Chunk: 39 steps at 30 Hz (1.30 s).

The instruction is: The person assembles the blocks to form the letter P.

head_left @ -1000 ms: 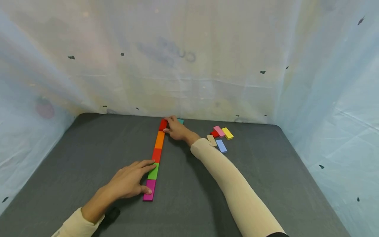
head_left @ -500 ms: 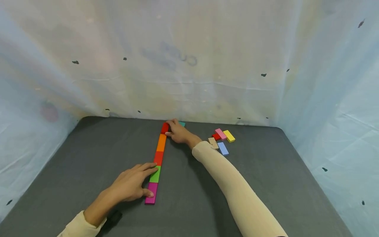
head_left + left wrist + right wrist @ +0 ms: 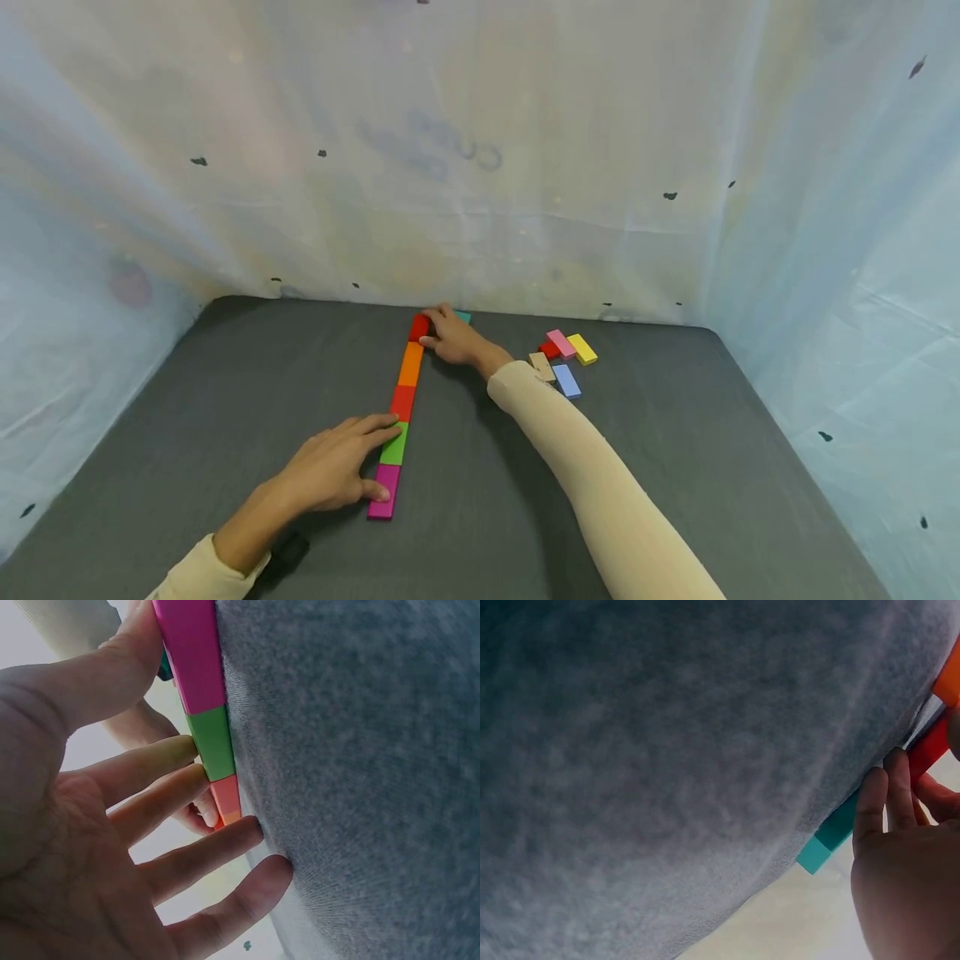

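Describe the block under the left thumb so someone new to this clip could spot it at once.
On the grey mat, a straight row of coloured blocks runs from near the person toward the back wall. The magenta block is the row's nearest end piece, with the left hand resting its thumb on it. It alone is magenta, and its only neighbour is the green block.

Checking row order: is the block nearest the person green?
No, the magenta block ends the row; the green block comes next.
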Available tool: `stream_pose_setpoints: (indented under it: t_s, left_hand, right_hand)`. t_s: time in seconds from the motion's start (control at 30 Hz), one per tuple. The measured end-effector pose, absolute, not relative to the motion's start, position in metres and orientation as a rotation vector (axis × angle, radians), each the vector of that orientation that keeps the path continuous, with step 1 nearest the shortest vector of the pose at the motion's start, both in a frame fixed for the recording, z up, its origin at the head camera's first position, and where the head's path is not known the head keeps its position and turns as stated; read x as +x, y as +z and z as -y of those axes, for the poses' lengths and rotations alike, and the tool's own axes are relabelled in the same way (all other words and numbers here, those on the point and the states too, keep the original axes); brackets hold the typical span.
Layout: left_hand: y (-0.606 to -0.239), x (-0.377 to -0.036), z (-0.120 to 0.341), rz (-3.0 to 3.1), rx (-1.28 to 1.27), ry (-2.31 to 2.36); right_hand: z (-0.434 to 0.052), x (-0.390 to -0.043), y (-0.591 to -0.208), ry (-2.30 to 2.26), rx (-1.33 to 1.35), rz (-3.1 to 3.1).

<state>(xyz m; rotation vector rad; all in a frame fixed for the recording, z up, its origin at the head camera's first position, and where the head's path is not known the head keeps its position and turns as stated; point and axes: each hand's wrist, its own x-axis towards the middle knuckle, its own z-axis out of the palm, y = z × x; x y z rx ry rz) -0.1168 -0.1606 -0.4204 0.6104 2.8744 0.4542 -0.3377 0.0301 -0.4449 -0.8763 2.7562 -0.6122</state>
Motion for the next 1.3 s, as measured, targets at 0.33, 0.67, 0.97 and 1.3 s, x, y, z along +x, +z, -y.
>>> stream_pose_setpoints:
  t_s: [0.33,0.67,0.97,1.3]
  left_hand:
    - [-0.4223,-0.1147,0.1596,-2.886,0.602,0.452]
    - [-0.4219,-0.1150,0.1592,-2.872,0.609,0.443]
    - [-0.4210,-0.1157,0.1604,-2.873,0.583,0.437]
    - [-0.4209,-0.1150,0.1598,-2.870,0.597,0.456]
  right_hand:
    - [-0.0314,-0.3381,-0.4421,-0.586,-0.891,-2.763]
    - [-0.0333,-0.3382,-0.4411,-0.531,-0.883,-2.738]
    - [-0.0304,-0.3408,-0.4410,-0.533,-0.874,-2.754]
    - [-0.0327,-0.3422,-0.4425,-0.523,-0.888,-2.737]
